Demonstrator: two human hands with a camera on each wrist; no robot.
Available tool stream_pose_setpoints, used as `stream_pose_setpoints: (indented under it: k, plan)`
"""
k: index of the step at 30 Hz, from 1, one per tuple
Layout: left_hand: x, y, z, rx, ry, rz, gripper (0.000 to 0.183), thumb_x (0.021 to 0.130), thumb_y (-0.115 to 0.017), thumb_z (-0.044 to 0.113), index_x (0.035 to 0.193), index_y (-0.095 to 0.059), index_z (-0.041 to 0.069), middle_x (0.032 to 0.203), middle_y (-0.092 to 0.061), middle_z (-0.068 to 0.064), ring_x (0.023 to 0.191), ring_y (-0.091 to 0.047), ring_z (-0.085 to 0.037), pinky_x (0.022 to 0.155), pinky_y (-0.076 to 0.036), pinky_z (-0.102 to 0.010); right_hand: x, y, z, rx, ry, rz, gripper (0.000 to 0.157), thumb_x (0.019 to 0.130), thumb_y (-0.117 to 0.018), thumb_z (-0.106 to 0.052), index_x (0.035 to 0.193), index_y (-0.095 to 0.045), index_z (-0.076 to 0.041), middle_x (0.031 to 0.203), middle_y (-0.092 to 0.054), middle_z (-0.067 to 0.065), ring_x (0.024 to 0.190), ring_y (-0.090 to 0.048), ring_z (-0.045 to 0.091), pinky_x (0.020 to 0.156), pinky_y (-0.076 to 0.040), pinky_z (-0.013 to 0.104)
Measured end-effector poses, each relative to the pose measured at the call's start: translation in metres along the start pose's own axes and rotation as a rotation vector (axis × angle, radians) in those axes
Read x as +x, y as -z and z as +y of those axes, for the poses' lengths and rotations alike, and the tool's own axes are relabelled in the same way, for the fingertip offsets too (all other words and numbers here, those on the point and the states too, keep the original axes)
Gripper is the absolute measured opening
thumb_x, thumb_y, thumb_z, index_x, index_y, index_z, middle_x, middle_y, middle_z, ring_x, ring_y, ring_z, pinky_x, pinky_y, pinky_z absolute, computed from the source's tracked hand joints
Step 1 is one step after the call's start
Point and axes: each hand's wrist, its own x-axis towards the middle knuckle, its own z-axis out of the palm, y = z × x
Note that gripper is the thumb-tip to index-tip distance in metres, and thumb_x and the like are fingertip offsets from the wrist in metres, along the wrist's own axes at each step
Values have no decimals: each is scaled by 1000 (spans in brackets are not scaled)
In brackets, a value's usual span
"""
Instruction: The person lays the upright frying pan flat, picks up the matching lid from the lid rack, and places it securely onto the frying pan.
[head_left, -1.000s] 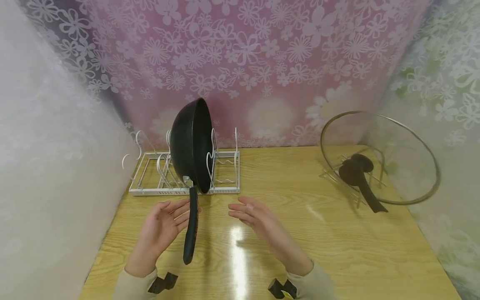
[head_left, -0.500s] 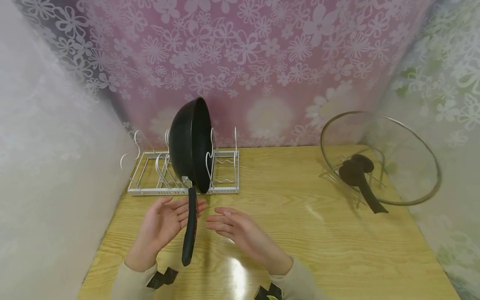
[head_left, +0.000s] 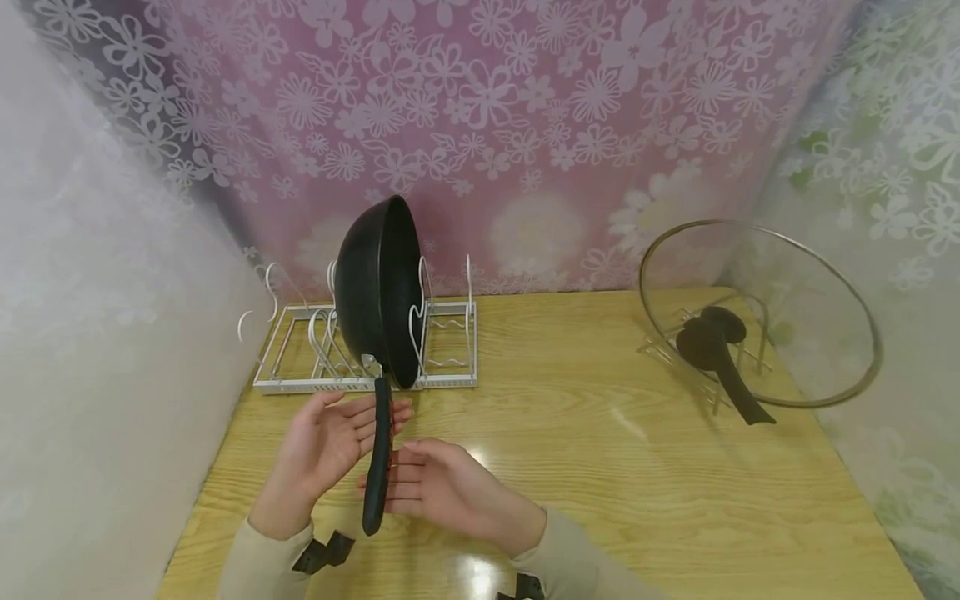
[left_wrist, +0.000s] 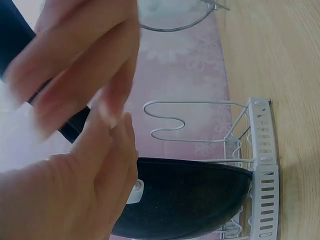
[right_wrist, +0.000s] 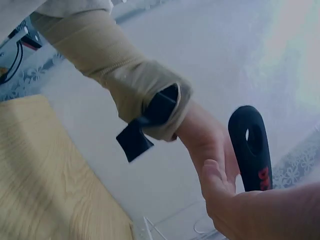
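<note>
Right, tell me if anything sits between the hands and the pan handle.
Nothing visible does. The left hand and right hand flank the pan handle with open fingers, only bare table underneath.

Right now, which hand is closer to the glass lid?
Right. The right hand sits just right of the pan handle, on the side toward the glass lid at the table's far right. The left hand is on the handle's other side, farther off.
</note>
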Motion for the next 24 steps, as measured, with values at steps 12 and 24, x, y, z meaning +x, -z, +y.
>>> stream_pose_setpoints:
  k: [12,24]
  plan:
    - [8,0,-4,41,1,42,57,107,-13,26,131,-49,-12,129,-58,-27,121,-58,-35,108,-42,-43,10,-16,3,146,-24,23,38,101,-42,-24,126,-48,4,116,-62,20,117,-58,34,114,-33,46]
    - [18,-4,-3,77,28,146,54,107,-17,25,127,-51,-12,121,-62,-24,111,-63,-33,103,-47,-39,20,-25,11,161,-77,64,18,97,-43,-23,100,-54,-9,91,-58,6,85,-54,19,91,-46,35]
